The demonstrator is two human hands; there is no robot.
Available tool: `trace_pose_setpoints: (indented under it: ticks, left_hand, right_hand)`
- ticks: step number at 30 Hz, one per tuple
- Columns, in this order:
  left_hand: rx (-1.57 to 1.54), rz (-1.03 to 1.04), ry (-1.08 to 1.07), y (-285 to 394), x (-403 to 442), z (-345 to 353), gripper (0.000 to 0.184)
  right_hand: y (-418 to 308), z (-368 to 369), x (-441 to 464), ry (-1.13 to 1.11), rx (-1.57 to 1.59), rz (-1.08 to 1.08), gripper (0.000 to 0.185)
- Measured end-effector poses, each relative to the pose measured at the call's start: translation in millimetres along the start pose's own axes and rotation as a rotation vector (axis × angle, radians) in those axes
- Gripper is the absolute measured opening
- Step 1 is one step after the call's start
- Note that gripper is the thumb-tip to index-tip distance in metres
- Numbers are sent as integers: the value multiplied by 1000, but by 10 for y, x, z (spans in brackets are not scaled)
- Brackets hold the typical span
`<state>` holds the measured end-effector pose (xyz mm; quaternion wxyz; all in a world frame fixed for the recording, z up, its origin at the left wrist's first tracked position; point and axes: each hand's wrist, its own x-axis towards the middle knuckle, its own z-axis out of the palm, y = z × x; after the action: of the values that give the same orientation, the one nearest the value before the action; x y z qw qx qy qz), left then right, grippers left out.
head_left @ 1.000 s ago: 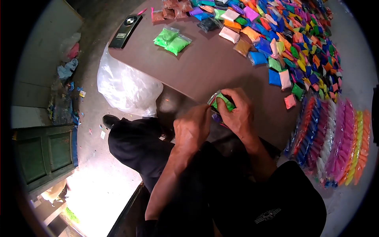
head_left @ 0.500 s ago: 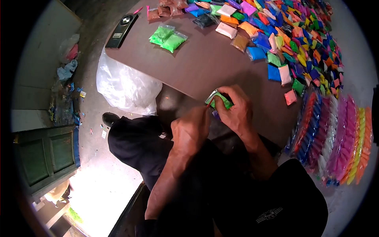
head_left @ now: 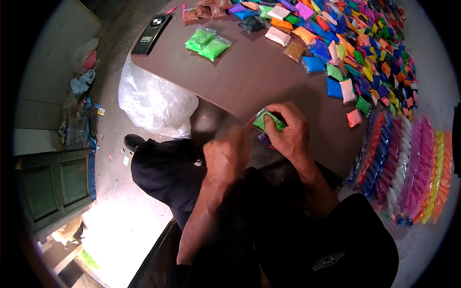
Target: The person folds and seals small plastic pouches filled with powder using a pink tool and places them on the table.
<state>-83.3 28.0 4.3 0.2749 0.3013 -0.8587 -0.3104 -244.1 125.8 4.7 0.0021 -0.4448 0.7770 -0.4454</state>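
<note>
While a green packet [head_left: 270, 121] is held near the table edge by the right hand [head_left: 291, 132], its clear wrapping is pinched between thumb and bent fingers, thumb laid on the near face. Long axis of the packet is slanted, one end pointed up and left out of the grip, the other tucked in under the fingers. Left hand [head_left: 225, 156] is seen curled and blurred, just left of and nearer the body than the right fingertips; whether anything is pinched by it cannot be told. A thin reddish strip [head_left: 251, 121] is seen at the packet's left end, between the two hands. Something small and purple [head_left: 263, 139] is seen just below the right thumb, partly hidden. Beyond the fingers, up and left, two green packets [head_left: 208, 44] are laid together on the brown table [head_left: 230, 81], with a phone [head_left: 151, 34] set farther left at the edge. A clear plastic bag [head_left: 156, 103] is seen left of the left-hand fingers. Right of the right fingers a pink packet [head_left: 354, 118] is placed, with a multicoloured packet pile [head_left: 370, 57] spread beyond and wrapped twisted bundles [head_left: 403, 168] lined up farther right
</note>
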Motion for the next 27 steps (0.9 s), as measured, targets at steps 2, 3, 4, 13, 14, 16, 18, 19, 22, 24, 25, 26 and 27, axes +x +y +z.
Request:
trace_pose_setpoints:
  ticks: [2,3,4,13,14,16,18,19,22,24,25,26,27]
  left_hand:
    - [78,-85,-11,-152,10,-68,6]
    - [78,-107,20,-177,38,-135,6]
    - [79,-113,37,-173,56,-199,7]
    - [-29,-27,-3,-48,-14,-19,8]
    - [15,-29,26,-111,-15,-43,8]
    - [30,-103,49,-189,10,-156,7]
    - [1,-167,56,-158,50,-274,5]
    - [3,-168,59,-138,52,-259,5]
    - [-95,-18,31,9,41,-61,7]
    - [-24,-26,-21,22,56,23,6]
    - [49,-33,-76,15,72,48,6]
    - [8,-25,-31,-19,89,42,5]
    - [6,-25,-31,-44,101,16,5]
  right_hand:
    - [15,4,-1,6,32,-9,16]
    - [18,4,5,6,31,-9,16]
    - [14,6,6,9,47,-10,15]
    - [30,4,20,23,52,-61,15]
    - [39,2,16,23,58,-71,15]
    - [51,8,20,22,66,-67,15]
    - [41,32,23,14,79,-66,16]
    - [38,43,36,13,83,-94,15]
    - [50,47,40,18,84,-124,15]
    - [46,53,44,22,85,-123,15]
    - [36,56,54,39,107,-143,14]
    - [32,55,58,55,128,-161,13]
    - [40,57,56,55,127,-161,13]
